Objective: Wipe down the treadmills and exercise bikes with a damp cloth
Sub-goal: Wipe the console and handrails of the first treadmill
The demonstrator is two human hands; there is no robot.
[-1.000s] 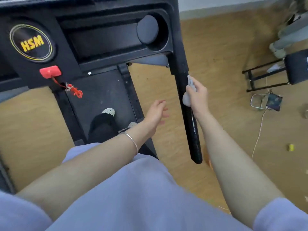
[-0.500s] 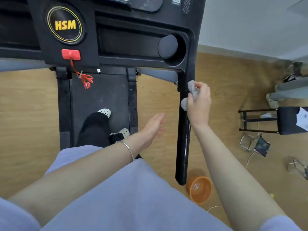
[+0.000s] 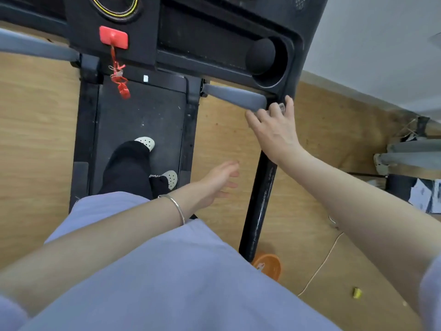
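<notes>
**Cloth held at the top of the treadmill's right handrail**

At 2 o'clock the right hand (image 3: 274,132) curls its fingers (image 3: 289,103) over the top of the black handrail (image 3: 259,201) of the treadmill (image 3: 143,115). A scrap of pale cloth (image 3: 279,108) shows under them, just below the console (image 3: 214,44) at 12 o'clock. The left hand (image 3: 214,182) hovers mid-view, its fingers loose and holding nothing. An orange basin (image 3: 268,267) sits on the floor at 5 o'clock.

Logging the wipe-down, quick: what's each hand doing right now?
Left hand: open, holding nothing.
Right hand: holding the small pale grey cloth against the black treadmill handrail.
</notes>
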